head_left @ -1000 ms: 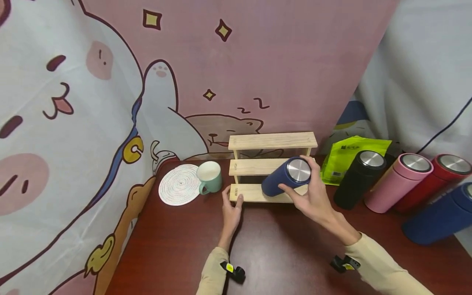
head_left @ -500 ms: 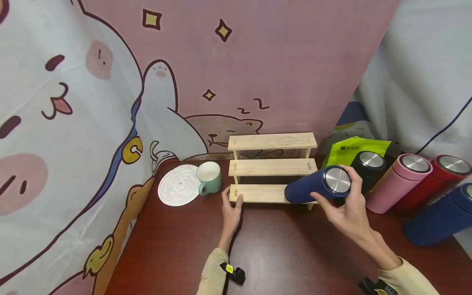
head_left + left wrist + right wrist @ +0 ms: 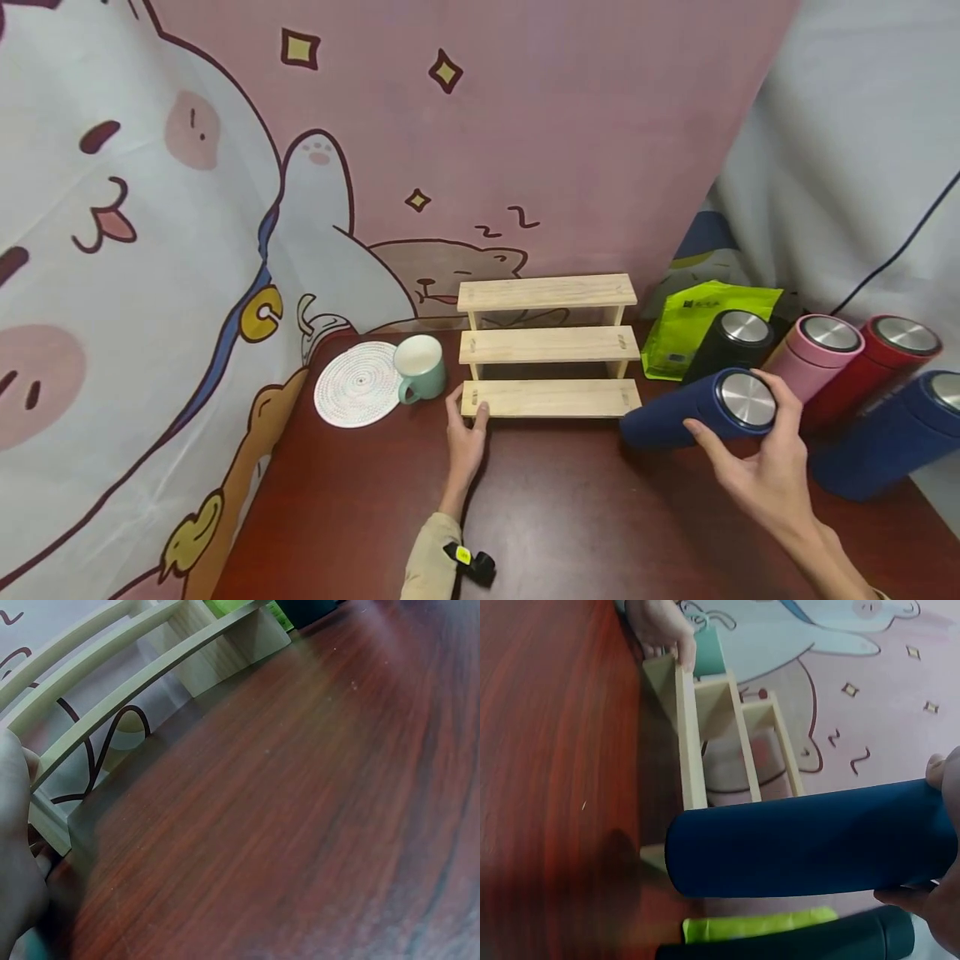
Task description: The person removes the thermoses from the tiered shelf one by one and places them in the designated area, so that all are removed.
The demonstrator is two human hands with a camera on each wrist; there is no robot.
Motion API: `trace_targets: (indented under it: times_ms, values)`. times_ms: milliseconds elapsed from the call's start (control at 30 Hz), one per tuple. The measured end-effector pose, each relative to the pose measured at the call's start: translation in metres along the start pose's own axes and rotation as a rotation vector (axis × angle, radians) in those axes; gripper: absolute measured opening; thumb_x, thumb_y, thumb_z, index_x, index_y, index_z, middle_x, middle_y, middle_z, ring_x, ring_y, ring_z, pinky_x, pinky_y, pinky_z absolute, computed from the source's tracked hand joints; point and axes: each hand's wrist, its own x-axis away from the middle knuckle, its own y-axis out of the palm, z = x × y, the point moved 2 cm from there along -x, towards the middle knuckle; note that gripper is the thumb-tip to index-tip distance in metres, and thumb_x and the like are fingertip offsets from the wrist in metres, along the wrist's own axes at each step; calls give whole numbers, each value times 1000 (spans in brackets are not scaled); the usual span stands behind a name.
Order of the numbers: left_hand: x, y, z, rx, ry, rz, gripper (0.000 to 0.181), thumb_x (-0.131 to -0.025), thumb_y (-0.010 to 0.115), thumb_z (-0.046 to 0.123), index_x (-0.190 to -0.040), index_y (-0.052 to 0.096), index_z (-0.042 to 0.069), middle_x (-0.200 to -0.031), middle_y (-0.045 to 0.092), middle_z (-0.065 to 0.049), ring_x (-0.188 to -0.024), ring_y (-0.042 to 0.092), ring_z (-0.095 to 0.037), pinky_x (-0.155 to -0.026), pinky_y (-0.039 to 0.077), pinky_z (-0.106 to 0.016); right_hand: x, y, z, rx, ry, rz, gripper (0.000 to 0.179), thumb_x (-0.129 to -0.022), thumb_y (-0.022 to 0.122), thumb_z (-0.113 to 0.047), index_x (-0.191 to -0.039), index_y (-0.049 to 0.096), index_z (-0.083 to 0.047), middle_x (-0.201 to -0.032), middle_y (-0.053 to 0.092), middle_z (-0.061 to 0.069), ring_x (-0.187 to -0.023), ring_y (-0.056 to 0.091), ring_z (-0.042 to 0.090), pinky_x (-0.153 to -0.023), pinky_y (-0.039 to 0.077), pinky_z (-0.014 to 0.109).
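Note:
My right hand [image 3: 765, 475] grips a blue thermos bottle [image 3: 678, 417] near its silver lid. The bottle leans, its base toward the right end of the lowest step of a three-tier wooden rack [image 3: 551, 398]. In the right wrist view the blue bottle [image 3: 802, 844] hangs over the table in front of the rack's end, its base off the table. With thumb on top and fingers at the side, my left hand [image 3: 467, 446] holds the left end of the lowest step. The left wrist view has the left hand [image 3: 15, 840] against the wooden rack [image 3: 135, 694].
Right of the rack stand a lime-green pouch [image 3: 667, 333], a black bottle [image 3: 731, 342], a pink bottle [image 3: 813, 358], a red bottle [image 3: 873, 367] and another blue bottle [image 3: 877, 442]. At left, a teal mug [image 3: 426, 379] stands beside a round woven mat [image 3: 352, 387] on the table [image 3: 555, 517].
My right hand has carried the blue thermos bottle off the lowest step, rightward and toward me. The left hand keeps its hold on the rack. The head view has shifted slightly.

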Motion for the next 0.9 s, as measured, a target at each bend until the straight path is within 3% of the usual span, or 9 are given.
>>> trace_targets:
  times_ms: [167,367,500,600,633,700,800,867,900]
  values:
    - [3,-3,0,-3,4,9,51,-98,63,4,-144,42,-6,-140,56,-26,-127,55,-38,-104,43,-52,6,-10,10,75,53,19,109,-58,90,9,-152,39,-15,-126,52,-28,-109,51,-12,-96,34,4]
    - [6,-1,-2,-13,-12,-11,52,-98,63,5,-145,43,-5,-138,58,-24,-124,57,-35,-100,46,-47,11,-30,23,208,175,47,117,-57,91,7,-153,36,-30,-120,48,-33,-103,46,-18,-91,32,1]
    - [6,1,-3,-3,-21,-24,52,-99,63,5,-146,42,-4,-137,60,-23,-122,57,-34,-99,46,-47,13,-45,32,285,225,65,116,-60,92,2,-154,33,-33,-121,59,-3,-100,41,-21,-91,29,0]
    - [5,3,-4,13,-16,-26,52,-99,63,5,-146,42,-4,-137,60,-23,-123,57,-35,-101,45,-50,13,-55,38,334,265,75,111,-65,92,-4,-154,32,-33,-124,58,23,-99,36,-23,-92,27,-1]
    - [5,4,-4,16,-13,-25,52,-98,63,5,-146,42,-4,-137,59,-23,-124,57,-35,-101,44,-51,12,-58,39,355,279,81,109,-66,91,-6,-155,33,-32,-125,58,26,-98,35,-23,-91,26,0]
    - [4,4,-3,24,-9,-21,52,-98,63,4,-145,42,-5,-138,58,-24,-124,56,-36,-102,44,-52,11,-64,41,392,303,82,104,-69,91,-10,-155,35,-27,-128,57,29,-104,48,-9,-93,24,-1]
    - [2,3,-3,21,-15,-14,52,-99,62,5,-146,41,-4,-139,57,-24,-122,57,-36,-99,45,-49,6,-69,44,426,322,87,100,-71,90,-14,-155,36,-17,-130,57,30,-108,59,27,-95,23,0]
    - [1,1,-3,17,-22,-12,52,-99,62,6,-146,41,-3,-141,56,-23,-121,57,-34,-97,46,-44,3,-72,47,438,338,90,98,-73,88,-16,-155,35,-12,-130,56,33,-107,54,52,-105,31,10]
    - [0,1,-3,12,-25,-13,52,-100,61,7,-147,41,-2,-142,56,-22,-121,58,-34,-97,47,-42,1,-73,48,443,350,95,97,-74,88,-18,-154,35,-12,-130,56,34,-108,54,54,-110,36,20]
